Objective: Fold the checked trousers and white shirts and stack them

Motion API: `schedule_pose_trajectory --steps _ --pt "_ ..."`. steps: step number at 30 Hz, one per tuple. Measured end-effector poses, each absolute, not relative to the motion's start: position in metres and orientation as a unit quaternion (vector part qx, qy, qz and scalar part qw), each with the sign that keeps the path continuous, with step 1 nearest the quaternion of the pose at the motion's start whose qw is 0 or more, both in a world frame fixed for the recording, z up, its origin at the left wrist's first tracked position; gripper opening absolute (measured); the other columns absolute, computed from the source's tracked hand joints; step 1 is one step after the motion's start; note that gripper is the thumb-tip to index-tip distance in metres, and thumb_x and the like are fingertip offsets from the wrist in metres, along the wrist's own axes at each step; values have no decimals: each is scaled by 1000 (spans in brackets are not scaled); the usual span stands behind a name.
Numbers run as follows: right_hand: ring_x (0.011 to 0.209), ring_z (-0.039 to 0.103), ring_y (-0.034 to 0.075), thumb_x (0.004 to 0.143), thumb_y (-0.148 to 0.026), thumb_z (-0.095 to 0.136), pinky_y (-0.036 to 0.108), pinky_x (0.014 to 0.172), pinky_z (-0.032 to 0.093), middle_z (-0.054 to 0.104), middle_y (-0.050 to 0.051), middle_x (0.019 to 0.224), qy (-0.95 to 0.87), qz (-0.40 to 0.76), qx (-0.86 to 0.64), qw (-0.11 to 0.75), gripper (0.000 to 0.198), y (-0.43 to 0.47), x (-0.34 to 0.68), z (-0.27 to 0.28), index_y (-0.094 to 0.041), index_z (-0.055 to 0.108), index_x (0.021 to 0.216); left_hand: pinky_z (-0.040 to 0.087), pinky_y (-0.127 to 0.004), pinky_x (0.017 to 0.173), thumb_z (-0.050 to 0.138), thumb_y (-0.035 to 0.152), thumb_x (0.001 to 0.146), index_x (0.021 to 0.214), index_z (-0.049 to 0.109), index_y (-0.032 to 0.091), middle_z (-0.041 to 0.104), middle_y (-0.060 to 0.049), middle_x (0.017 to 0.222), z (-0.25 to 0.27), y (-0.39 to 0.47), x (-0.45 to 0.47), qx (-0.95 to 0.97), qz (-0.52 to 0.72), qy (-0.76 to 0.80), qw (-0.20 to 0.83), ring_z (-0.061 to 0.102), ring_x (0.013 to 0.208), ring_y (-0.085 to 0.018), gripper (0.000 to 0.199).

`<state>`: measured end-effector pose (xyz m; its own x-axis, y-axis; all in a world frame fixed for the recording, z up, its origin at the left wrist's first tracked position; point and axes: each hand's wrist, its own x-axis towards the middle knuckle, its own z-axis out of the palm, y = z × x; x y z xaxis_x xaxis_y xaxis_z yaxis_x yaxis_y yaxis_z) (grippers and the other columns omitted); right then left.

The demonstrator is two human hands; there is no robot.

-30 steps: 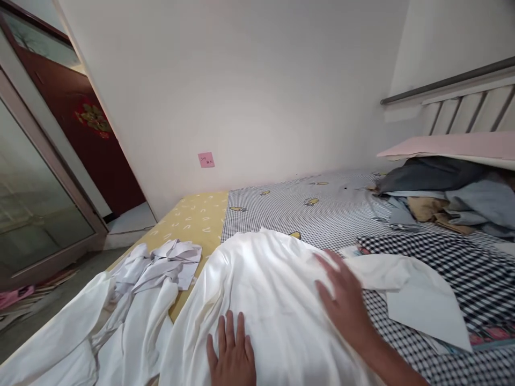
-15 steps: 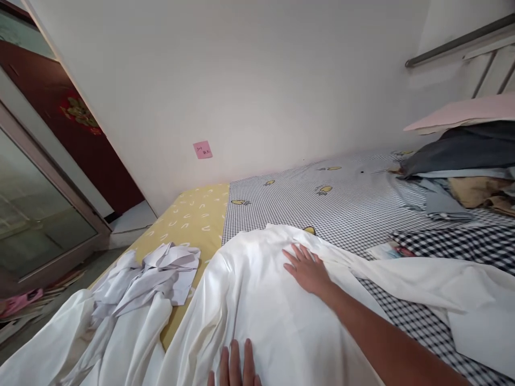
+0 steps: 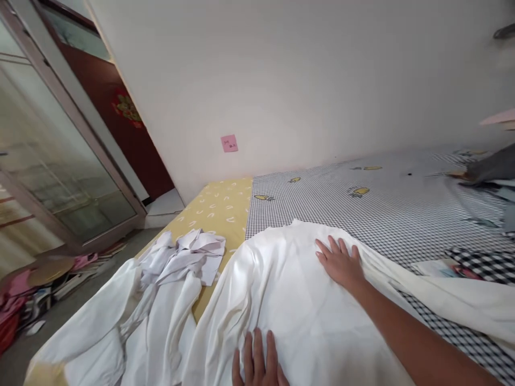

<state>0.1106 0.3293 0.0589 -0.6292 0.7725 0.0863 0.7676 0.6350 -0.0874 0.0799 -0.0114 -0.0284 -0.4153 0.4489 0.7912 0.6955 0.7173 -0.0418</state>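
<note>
A white long-sleeved shirt [image 3: 298,300] lies spread over the bed, its collar end toward the wall and one sleeve stretched off to the right. My right hand [image 3: 341,264] rests flat on its upper part, fingers spread. Lower down, at the bottom edge of the view, my left hand [image 3: 258,362] lies palm down on the cloth with fingers stretched out. Beside the shirt on the left is a crumpled heap of white and pale lilac clothing [image 3: 173,273].
The bed has a yellow patterned cover [image 3: 221,201] and a black-and-white checked sheet [image 3: 314,201]. Dark folded clothes [image 3: 493,166] sit at the far right. A pink note [image 3: 229,143] sticks to the wall. Several items [image 3: 44,279] lie on the floor by the glass door [image 3: 80,171].
The view has turned left, so the scene has shifted right in the picture. Both hands stay flat on the shirt, and more of the left hand shows now.
</note>
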Motion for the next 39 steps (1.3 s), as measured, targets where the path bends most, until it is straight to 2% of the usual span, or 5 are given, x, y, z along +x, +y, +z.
schedule_pose_trajectory --steps 6,23,28,34,39 --pt "155 15 30 102 -49 17 57 120 16 19 -3 170 -924 23 -381 5 58 266 165 53 -41 26 159 22 -46 123 62 36 86 131 63 26 68 -6 135 -1 -11 100 -341 -189 -848 359 53 133 -25 46" --pt "147 34 34 97 -52 21 62 113 26 42 5 160 -927 57 -366 59 58 194 215 52 -31 56 139 41 -54 115 51 32 94 131 61 21 65 -11 137 20 -10 121 -328 -157 -895 258 54 134 -29 40" --pt "124 55 33 96 -42 25 57 108 33 66 17 126 -920 21 -370 127 49 184 207 59 -18 65 112 41 -54 115 52 31 93 131 61 21 66 -11 136 19 -9 119 -321 -160 -897 257 55 134 -29 41" --pt "127 54 30 97 -45 26 54 110 33 63 15 136 -908 62 -361 205 54 187 207 52 -18 55 134 39 -53 116 53 30 93 132 62 21 63 -13 140 22 -7 119 -315 -160 -900 254 53 136 -30 41" --pt "146 37 28 100 -51 21 56 115 26 41 9 160 -928 35 -333 162 60 186 206 51 -28 43 151 39 -53 117 50 29 94 134 61 22 62 -12 142 27 -8 119 -314 -163 -905 236 52 137 -29 42"
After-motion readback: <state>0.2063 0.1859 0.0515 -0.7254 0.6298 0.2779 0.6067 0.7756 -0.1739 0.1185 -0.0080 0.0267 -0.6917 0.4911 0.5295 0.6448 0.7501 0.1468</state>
